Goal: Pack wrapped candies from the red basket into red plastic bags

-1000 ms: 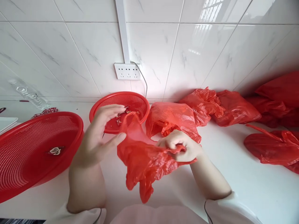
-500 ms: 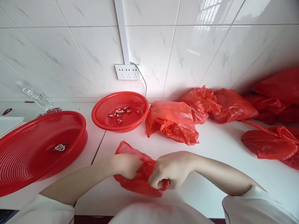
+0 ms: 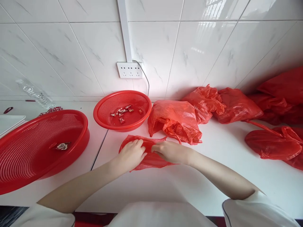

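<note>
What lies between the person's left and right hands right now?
Red plastic bag: in the head view, a stretch of its crumpled sheet spans the gap between the left hand and right hand.

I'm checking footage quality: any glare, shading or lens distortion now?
Head view: window-like glare on the wall tiles at upper right; head view: tiles darker behind the red bags at far right; head view: the left basket looks stretched toward the frame edge, probably wide-angle distortion.
</note>
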{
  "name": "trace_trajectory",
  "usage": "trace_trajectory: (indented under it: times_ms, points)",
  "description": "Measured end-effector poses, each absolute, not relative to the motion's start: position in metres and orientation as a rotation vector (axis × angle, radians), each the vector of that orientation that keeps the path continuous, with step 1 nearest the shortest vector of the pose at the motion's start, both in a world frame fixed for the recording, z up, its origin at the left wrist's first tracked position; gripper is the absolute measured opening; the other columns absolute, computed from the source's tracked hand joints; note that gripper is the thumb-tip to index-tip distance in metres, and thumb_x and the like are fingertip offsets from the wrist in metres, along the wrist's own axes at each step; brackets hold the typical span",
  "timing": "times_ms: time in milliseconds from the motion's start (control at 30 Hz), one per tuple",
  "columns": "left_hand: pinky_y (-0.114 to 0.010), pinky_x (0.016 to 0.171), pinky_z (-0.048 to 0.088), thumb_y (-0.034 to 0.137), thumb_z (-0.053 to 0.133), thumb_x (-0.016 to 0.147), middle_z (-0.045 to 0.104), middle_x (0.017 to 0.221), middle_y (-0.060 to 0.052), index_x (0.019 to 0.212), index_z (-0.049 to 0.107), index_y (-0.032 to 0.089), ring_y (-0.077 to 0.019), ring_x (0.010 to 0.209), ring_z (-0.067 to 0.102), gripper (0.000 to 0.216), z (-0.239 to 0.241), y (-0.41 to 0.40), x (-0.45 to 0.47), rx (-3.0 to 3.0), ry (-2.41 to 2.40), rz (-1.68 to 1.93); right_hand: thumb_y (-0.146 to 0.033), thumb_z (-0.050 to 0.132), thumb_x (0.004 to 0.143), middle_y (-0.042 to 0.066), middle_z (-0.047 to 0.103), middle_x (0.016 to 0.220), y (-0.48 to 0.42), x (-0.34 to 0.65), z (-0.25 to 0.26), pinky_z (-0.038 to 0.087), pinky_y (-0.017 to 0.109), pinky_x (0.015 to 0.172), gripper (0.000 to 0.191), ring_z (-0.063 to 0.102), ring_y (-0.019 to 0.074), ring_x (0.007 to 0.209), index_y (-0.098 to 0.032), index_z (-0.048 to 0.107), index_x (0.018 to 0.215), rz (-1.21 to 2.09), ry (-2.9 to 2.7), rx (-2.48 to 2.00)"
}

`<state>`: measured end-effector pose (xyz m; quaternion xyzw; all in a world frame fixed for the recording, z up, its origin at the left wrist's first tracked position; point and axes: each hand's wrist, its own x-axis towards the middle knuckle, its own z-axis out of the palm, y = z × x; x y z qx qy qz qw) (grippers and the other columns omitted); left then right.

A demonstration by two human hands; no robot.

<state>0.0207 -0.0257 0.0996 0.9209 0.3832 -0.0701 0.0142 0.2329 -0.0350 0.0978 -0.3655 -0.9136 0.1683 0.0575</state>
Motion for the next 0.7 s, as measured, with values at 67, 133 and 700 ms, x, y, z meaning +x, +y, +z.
trace_trajectory:
  times_ms: [67,133,700]
  points:
    - [-0.041,0.080,0.049,0.031,0.036,0.095,0.066,0.091,-0.016,0.091,0.071,0.012,-0.0286,0.088,0.064,0.040,0.091,-0.030,0.027,2.814,1.113,-0.177,-0.008,0.043,0.091,0.003,0.062,0.087,-0.036,0.217,0.086,0.041,0.023,0.059,0.019,0.057,0.0126,0.071,-0.018,0.060,0.093,0.475,-2.801,-1.038]
    - [-0.039,0.075,0.048,0.036,0.034,0.095,0.068,0.082,-0.014,0.086,0.072,0.013,-0.0270,0.079,0.065,0.046,0.082,-0.030,0.025,2.696,1.058,-0.250,-0.006,0.044,0.090,0.007,0.064,0.098,-0.033,0.209,0.072,0.046,0.024,0.066,0.020,0.061,0.0149,0.082,-0.017,0.060,0.096,0.387,-2.846,-1.185]
    - [-0.037,0.073,0.051,0.021,0.059,0.081,0.067,0.104,-0.014,0.101,0.064,0.015,-0.0296,0.094,0.066,0.022,0.071,-0.019,0.000,2.628,1.223,-0.240,-0.045,0.054,0.090,0.019,0.040,0.148,-0.017,0.197,0.043,0.034,0.044,0.110,0.055,0.037,0.0303,0.137,-0.012,0.049,0.134,0.428,-2.776,-1.084]
